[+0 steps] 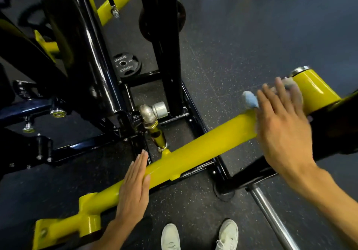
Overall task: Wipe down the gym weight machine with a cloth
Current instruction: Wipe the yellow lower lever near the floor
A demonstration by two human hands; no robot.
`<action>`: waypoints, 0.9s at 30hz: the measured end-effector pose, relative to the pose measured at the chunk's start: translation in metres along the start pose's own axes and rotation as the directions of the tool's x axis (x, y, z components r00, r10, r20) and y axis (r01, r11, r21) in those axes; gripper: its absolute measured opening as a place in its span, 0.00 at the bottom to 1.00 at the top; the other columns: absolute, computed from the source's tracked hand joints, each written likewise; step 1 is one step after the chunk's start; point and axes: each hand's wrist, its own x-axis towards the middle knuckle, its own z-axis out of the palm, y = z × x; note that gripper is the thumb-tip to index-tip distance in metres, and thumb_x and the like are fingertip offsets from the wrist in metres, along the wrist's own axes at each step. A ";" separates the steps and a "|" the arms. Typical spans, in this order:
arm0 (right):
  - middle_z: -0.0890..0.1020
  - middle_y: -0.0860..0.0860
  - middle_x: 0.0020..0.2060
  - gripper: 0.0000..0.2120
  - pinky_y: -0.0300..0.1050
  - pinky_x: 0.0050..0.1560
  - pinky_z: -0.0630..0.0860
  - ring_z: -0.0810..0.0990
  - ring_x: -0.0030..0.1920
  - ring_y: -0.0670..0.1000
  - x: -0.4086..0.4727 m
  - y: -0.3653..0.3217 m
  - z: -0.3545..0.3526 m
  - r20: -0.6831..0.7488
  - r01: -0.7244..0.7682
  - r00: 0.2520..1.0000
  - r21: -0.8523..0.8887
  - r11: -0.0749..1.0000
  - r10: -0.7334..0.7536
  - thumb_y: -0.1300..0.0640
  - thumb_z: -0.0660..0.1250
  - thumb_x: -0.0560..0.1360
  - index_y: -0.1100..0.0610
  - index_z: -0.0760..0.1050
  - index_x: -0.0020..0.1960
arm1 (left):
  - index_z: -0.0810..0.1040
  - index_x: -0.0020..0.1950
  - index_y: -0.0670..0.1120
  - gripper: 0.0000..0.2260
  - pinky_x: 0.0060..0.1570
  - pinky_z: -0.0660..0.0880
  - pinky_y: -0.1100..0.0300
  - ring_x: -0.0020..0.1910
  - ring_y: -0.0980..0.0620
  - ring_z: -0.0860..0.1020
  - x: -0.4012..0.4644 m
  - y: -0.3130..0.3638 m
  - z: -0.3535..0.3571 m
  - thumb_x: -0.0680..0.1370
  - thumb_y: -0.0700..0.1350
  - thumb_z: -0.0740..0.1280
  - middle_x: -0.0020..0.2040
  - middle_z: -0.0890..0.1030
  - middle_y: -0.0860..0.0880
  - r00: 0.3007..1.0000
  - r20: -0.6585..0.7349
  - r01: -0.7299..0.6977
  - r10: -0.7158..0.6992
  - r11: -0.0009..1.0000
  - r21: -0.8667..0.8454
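Observation:
A yellow lever arm (203, 149) of the weight machine runs from lower left to upper right across the view. My right hand (280, 122) lies flat on its upper end, pressing a pale blue cloth (250, 98) against the yellow tube; the cloth sticks out past my fingers and is blurred. My left hand (134, 187) rests flat and open on the lower part of the same arm, fingers together, holding nothing. The machine's black frame (93, 60) stands behind the arm.
A black weight plate (126, 65) lies on the speckled rubber floor (232, 36) behind the frame. A chrome bar (271, 216) sticks out at the lower right. A steel joint (153, 112) sits mid-frame. My two white shoes (199, 236) stand below the arm.

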 end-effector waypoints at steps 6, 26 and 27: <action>0.78 0.57 0.69 0.20 0.56 0.80 0.57 0.71 0.73 0.59 -0.040 -0.073 0.049 -0.082 0.091 0.994 0.270 0.959 -0.071 0.54 0.56 0.85 0.61 0.75 0.71 | 0.52 0.83 0.47 0.25 0.79 0.54 0.54 0.81 0.55 0.56 0.005 -0.007 0.006 0.86 0.51 0.48 0.83 0.55 0.54 0.997 -0.034 -0.070 0.071 0.997 0.034; 0.78 0.63 0.54 0.21 0.68 0.68 0.65 0.72 0.62 0.65 0.003 -0.012 0.044 -0.272 -0.121 0.949 0.157 0.980 0.160 0.53 0.51 0.85 0.63 0.79 0.53 | 0.57 0.82 0.44 0.27 0.73 0.67 0.44 0.81 0.52 0.56 0.016 -0.022 0.015 0.86 0.55 0.42 0.82 0.59 0.51 0.984 -0.175 -0.019 0.045 0.989 0.145; 0.78 0.62 0.54 0.20 0.67 0.70 0.64 0.72 0.64 0.63 -0.004 -0.027 0.050 -0.301 -0.138 0.934 0.186 0.973 0.190 0.53 0.51 0.85 0.63 0.78 0.52 | 0.57 0.82 0.44 0.27 0.73 0.68 0.45 0.81 0.52 0.56 0.015 -0.022 0.015 0.86 0.55 0.42 0.82 0.60 0.51 0.984 -0.174 -0.018 0.044 0.989 0.144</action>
